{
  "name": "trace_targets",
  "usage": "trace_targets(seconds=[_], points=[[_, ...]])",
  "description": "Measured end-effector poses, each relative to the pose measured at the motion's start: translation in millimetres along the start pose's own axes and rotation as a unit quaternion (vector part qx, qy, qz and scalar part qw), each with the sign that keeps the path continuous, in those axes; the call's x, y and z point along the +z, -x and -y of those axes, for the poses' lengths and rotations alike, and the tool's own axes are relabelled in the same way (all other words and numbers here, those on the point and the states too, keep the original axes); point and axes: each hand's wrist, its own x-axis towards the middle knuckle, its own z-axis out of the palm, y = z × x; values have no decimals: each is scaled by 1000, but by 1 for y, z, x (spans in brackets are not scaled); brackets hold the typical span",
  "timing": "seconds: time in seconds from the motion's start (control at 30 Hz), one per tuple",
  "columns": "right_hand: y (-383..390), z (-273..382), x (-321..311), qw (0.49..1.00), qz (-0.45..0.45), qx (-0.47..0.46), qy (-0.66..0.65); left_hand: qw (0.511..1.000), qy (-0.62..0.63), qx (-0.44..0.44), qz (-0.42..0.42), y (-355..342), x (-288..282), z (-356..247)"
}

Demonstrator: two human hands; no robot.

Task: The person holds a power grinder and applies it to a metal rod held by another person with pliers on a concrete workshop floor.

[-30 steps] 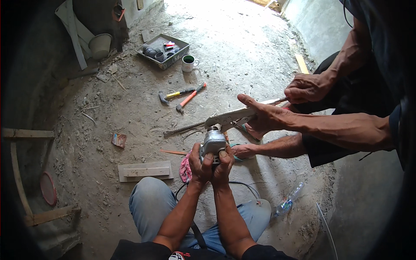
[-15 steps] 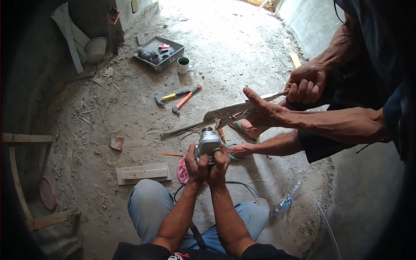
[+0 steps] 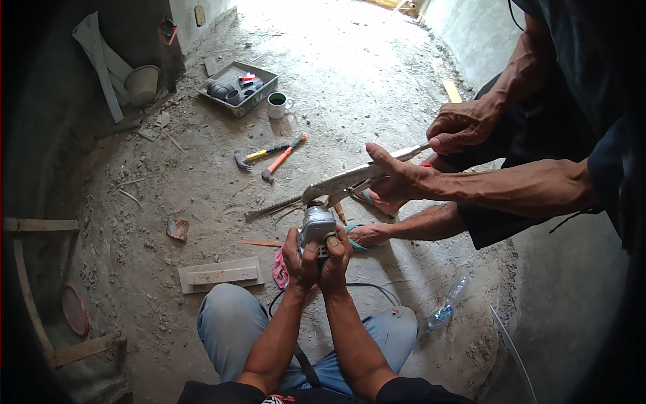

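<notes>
My left hand [image 3: 300, 261] and my right hand [image 3: 334, 261] are wrapped round the body of a silver angle grinder [image 3: 317, 222], thumbs on top. I hold it between my knees with its head facing away from me. A co-worker on the right holds large locking pliers [image 3: 346, 182] whose jaws are at the grinder's spindle; whether they grip it I cannot tell. One of the co-worker's hands [image 3: 417, 182] supports the pliers' handles. The other hand [image 3: 465, 126] has its fingers at the screw on the handle end. A ribbed metal bar [image 3: 274, 207] lies beyond the grinder.
Two hammers [image 3: 270, 156] lie on the dusty floor ahead. Farther off stand a grey tray [image 3: 259, 102] of pipe fittings and a mug [image 3: 276, 106]. A plastering float [image 3: 222, 275] lies near my left knee, a plastic bottle [image 3: 447, 304] by my right. Wooden framing [image 3: 40, 225] stands left.
The pliers' jaws have come down and left onto the grinder's spindle. The co-worker's far hand has loosened from a fist to looser fingers at the screw. My hands keep their grip.
</notes>
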Motion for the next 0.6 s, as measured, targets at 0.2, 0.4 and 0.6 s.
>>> trace_targets(seconds=[0.2, 0.4, 0.6], points=[[0, 6, 6, 998, -20, -6, 59, 998, 46, 28, -31, -3, 9, 9], [-1, 5, 5, 998, -19, -1, 56, 998, 40, 19, -35, -4, 8, 15], [-1, 1, -1, 1000, -15, 12, -1, 1000, -16, -17, -10, 0, 3, 7]])
